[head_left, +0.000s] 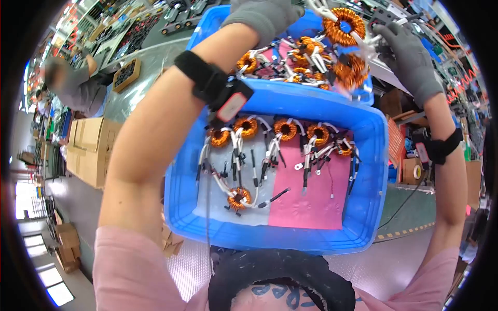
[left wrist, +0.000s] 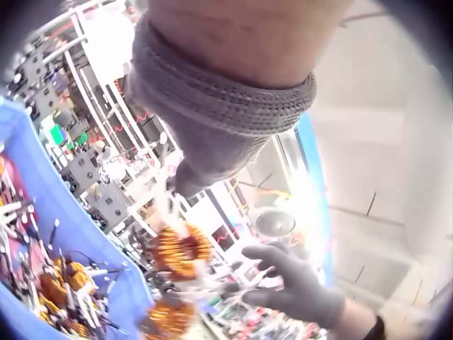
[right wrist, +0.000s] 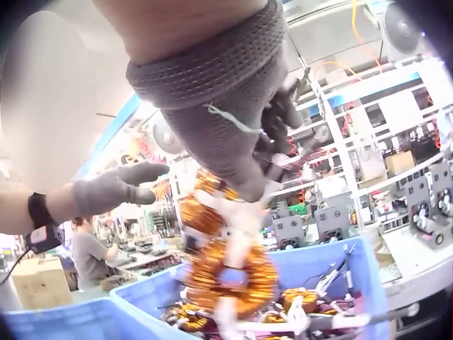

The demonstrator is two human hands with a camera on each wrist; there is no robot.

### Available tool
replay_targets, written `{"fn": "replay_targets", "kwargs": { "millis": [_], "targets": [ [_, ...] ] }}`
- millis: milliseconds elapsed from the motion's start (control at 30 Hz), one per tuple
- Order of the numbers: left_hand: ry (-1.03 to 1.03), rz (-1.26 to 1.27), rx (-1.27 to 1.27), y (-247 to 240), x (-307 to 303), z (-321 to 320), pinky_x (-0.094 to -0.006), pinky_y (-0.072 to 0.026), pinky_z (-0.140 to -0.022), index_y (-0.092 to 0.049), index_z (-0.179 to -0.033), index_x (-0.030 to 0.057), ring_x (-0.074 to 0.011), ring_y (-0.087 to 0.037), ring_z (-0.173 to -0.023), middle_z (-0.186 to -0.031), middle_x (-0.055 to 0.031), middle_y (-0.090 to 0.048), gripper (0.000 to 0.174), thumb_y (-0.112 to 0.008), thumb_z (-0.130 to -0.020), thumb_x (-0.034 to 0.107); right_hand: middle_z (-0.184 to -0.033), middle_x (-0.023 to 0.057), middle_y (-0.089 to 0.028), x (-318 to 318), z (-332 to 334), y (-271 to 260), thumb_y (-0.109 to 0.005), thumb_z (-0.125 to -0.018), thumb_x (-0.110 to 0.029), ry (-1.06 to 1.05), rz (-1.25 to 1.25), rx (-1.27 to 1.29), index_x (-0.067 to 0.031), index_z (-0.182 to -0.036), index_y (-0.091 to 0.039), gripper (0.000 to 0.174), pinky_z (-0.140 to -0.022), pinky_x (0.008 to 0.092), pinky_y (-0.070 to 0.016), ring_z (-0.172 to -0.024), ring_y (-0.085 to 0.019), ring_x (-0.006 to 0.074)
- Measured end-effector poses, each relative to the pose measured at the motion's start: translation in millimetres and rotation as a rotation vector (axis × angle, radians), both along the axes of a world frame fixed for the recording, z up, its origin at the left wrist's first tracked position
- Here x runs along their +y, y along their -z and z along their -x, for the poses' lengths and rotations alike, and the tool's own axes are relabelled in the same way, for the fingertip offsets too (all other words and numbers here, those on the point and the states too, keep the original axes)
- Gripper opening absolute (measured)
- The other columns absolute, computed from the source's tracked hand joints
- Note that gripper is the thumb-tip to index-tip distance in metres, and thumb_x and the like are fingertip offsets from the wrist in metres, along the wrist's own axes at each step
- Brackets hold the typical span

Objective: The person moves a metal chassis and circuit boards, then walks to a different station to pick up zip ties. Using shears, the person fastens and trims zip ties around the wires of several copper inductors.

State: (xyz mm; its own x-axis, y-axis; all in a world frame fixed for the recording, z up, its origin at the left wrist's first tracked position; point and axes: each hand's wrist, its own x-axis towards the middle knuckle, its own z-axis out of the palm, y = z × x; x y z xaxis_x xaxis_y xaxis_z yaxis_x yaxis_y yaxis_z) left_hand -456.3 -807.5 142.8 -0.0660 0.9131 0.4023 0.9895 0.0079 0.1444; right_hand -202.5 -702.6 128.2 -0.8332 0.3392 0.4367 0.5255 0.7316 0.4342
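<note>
Two copper-wound ring coils with white leads hang above the far blue bin; the upper coil [head_left: 344, 27] partly overlaps the lower, blurred coil [head_left: 351, 71]. My gloved right hand [head_left: 410, 57] grips their leads, whose black ends stick out past its fingers in the right wrist view. My left hand [head_left: 262, 20], also gloved, is raised over the bin's far left side. Its fingers [right wrist: 134, 180] look extended and apart, close beside the coils in the right wrist view. White leads [left wrist: 168, 205] pass close by its fingertips in the left wrist view.
Beneath the coils, the far blue bin [head_left: 290, 87] holds a heap of similar coils. The nearer blue bin [head_left: 275, 241] has several coils laid on grey and pink sheets. Cardboard boxes [head_left: 91, 150] stand at left, with another person [head_left: 78, 85] beyond them.
</note>
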Motion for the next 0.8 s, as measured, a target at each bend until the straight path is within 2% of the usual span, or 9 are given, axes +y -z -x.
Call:
{"fn": "replay_targets", "kwargs": {
  "millis": [33, 67, 133, 267, 400, 500, 667, 733, 800],
  "targets": [
    [-0.157, 0.032, -0.15, 10.0, 4.0, 7.5, -0.0409, -0.0427, -0.097, -0.045, -0.132, 0.0216, -0.0352, -0.049, -0.119, -0.136, -0.0157, -0.041, 0.063, -0.069, -0.074, 0.028, -0.11, 0.009, -0.055, 3.8, 6.9, 8.7, -0.069, -0.073, -0.01, 0.033, -0.104, 0.006, -0.0156, -0.124, -0.049, 0.054, -0.081, 0.0412, -0.046, -0.096, -0.055, 0.0312],
    [-0.016, 0.011, -0.142, 30.7, -0.6, 21.0, -0.0401, -0.0428, -0.095, -0.053, -0.123, 0.0122, -0.0345, -0.05, -0.114, -0.127, -0.0165, -0.047, 0.05, -0.07, -0.078, 0.028, -0.114, 0.0081, -0.057, -19.0, 24.7, 18.8, -0.072, -0.072, -0.015, 0.077, 0.035, 0.127, -0.0161, -0.12, -0.052, 0.052, -0.083, 0.042, -0.0457, -0.101, -0.056, 0.03],
    [0.056, 0.017, -0.093, 81.5, -14.8, 47.1, -0.0363, -0.0436, -0.091, -0.064, -0.108, 0.016, -0.0283, -0.056, -0.108, -0.118, -0.0094, -0.058, 0.04, -0.07, -0.075, 0.039, -0.105, 0.0111, -0.059, -55.7, 51.9, 79.8, -0.072, -0.071, -0.019, -0.049, 0.398, 0.247, -0.0165, -0.114, -0.054, 0.047, -0.079, 0.0422, -0.0465, -0.094, -0.058, 0.0297],
    [-0.096, 0.311, -0.336, 126.2, -84.1, 82.6, -0.0376, -0.0424, -0.094, -0.064, -0.11, 0.015, -0.0285, -0.056, -0.11, -0.118, -0.011, -0.059, 0.039, -0.066, -0.078, 0.037, -0.094, 0.0128, -0.063, -210.3, 111.4, 219.3, -0.065, -0.076, -0.029, -0.281, 0.856, -0.526, -0.0093, -0.105, -0.061, 0.035, -0.075, 0.0395, -0.0469, -0.089, -0.06, 0.029],
    [-0.205, 0.379, -0.49, 145.3, -147.5, 122.9, -0.0355, -0.0434, -0.092, -0.064, -0.111, 0.0111, -0.0256, -0.058, -0.107, -0.113, -0.0099, -0.062, 0.038, -0.065, -0.079, 0.032, -0.083, 0.0155, -0.066, -308.1, 103.5, 290.4, -0.055, -0.087, -0.029, -0.019, 1.199, -0.758, -0.0078, -0.101, -0.061, 0.026, -0.072, 0.0403, -0.0463, -0.08, -0.064, 0.0294],
    [-0.251, 0.308, -0.573, 146.2, -187.3, 155.7, -0.0334, -0.0446, -0.089, -0.063, -0.11, 0.0081, -0.0215, -0.059, -0.102, -0.111, -0.0078, -0.063, 0.037, -0.065, -0.08, 0.03, -0.075, 0.014, -0.065, -276.3, 102.4, 235.9, -0.055, -0.087, -0.03, -0.231, 1.348, -0.711, -0.0065, -0.103, -0.06, 0.029, -0.065, 0.0422, -0.0471, -0.07, -0.063, 0.0329],
    [-0.395, 0.293, -0.633, 151.3, -233.0, 209.4, -0.0322, -0.045, -0.088, -0.06, -0.114, 0.0049, -0.0176, -0.059, -0.096, -0.107, -0.0072, -0.064, 0.039, -0.064, -0.084, 0.028, -0.065, 0.0068, -0.062, -199.2, 99.8, 58.6, -0.071, -0.071, -0.011, -0.352, 1.263, -0.045, -0.009, -0.089, -0.066, 0.019, -0.053, 0.0353, -0.0435, -0.058, -0.06, 0.0263],
    [-0.339, 0.313, -0.704, 154.1, -230.1, 209.4, -0.0317, -0.0449, -0.088, -0.06, -0.113, 0.0033, -0.0179, -0.06, -0.096, -0.107, -0.0085, -0.064, 0.036, -0.064, -0.084, 0.024, -0.078, 0.0079, -0.065, -173.5, 83.7, -6.6, -0.068, -0.077, -0.018, -0.281, 1.009, 0.07, -0.0065, -0.088, -0.066, 0.016, -0.059, 0.0337, -0.0443, -0.069, -0.062, 0.0235],
    [-0.167, 0.294, -0.709, 162.3, -215.4, 196.4, -0.0311, -0.0455, -0.089, -0.061, -0.111, 0.0057, -0.018, -0.06, -0.097, -0.106, -0.0069, -0.063, 0.03, -0.064, -0.083, 0.018, -0.102, 0.0114, -0.064, -144.4, 39.8, -40.3, -0.058, -0.084, -0.017, -0.049, 1.146, 0.396, 0.0011, -0.103, -0.062, 0.027, -0.078, 0.0311, -0.0458, -0.093, -0.06, 0.0195]
  ]
}}
